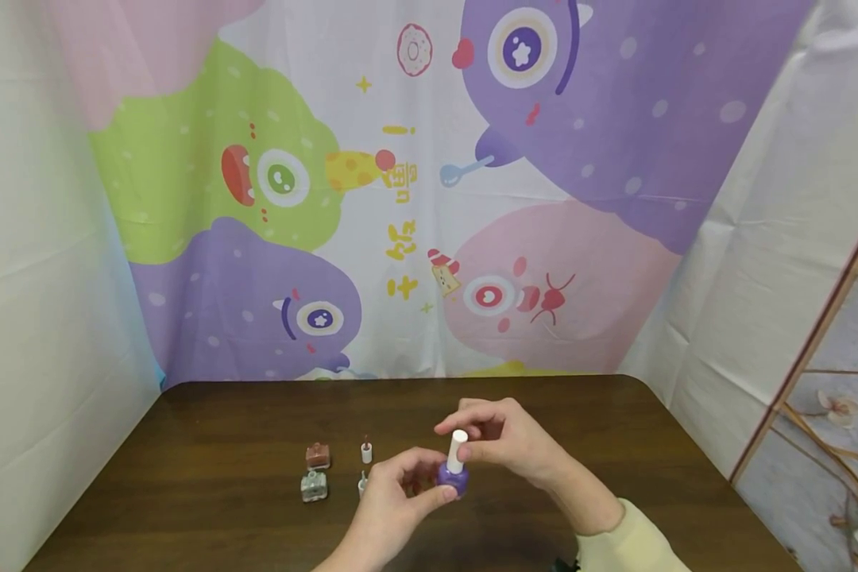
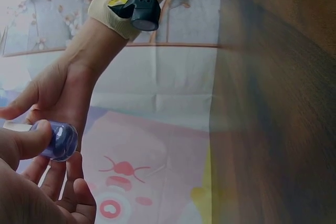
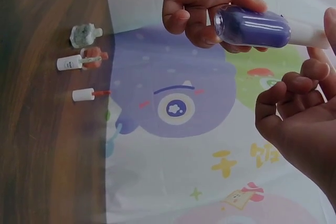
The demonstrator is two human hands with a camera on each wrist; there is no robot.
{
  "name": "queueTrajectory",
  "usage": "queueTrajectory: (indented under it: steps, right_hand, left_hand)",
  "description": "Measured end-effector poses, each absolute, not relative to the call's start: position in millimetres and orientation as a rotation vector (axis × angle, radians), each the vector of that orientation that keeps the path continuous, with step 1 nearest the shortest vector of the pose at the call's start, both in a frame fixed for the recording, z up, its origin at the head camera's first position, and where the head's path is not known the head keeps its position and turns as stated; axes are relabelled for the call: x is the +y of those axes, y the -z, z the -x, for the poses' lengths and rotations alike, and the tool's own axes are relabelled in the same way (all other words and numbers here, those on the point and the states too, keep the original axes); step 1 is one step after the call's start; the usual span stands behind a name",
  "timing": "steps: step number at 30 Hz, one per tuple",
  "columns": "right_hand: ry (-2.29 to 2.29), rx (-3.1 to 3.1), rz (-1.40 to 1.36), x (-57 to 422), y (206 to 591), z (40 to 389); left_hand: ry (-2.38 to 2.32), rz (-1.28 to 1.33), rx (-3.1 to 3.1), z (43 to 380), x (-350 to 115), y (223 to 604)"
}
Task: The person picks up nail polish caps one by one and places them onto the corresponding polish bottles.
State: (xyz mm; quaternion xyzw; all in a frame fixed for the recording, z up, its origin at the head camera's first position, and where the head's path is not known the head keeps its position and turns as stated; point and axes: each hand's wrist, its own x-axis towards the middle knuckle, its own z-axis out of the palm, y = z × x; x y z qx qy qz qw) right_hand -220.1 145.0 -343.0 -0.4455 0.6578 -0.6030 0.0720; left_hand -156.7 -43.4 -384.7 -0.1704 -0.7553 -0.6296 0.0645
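the left hand (image 1: 395, 494) pinches the purple bottle (image 1: 452, 479), nearly upright, above the table (image 1: 222, 453). the right hand (image 1: 520, 442) curves its fingers by the white cap (image 1: 458, 451); whether they grip it, i can't tell. to the left, a grey bottle (image 1: 314, 487) sits nearer than a brown bottle (image 1: 318, 455), two brush caps (image 1: 366, 454) just right of them.

Head view: nearer brush cap (image 1: 361, 487) partly hidden behind left hand (image 1: 396, 496); right sleeve (image 1: 629, 540) cut off below.
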Motion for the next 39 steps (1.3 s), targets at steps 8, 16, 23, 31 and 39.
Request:
queueTrajectory:
  steps: [8,16,23,31,39]
  right_hand:
    - [1.735,1.975,1.402,145.0,343.1,219.7]
    - [1.779,1.951,1.421,143.6,342.4,218.0]
    - [1.828,2.025,1.433,141.8,343.9,219.2]
    - [1.856,2.079,1.401,139.6,343.0,218.7]
    - [1.903,2.091,1.411,135.3,340.5,213.6]
  left_hand:
    - [1.893,0.576,-2.282,157.1,-45.0,384.6]
    - [1.891,0.609,-2.279,157.0,-45.5,384.0]
    - [1.871,0.579,-2.277,156.5,-44.7,383.5]
    - [1.879,0.524,-2.275,156.0,-43.9,382.7]
    - [1.895,0.477,-2.289,156.2,-45.1,380.6]
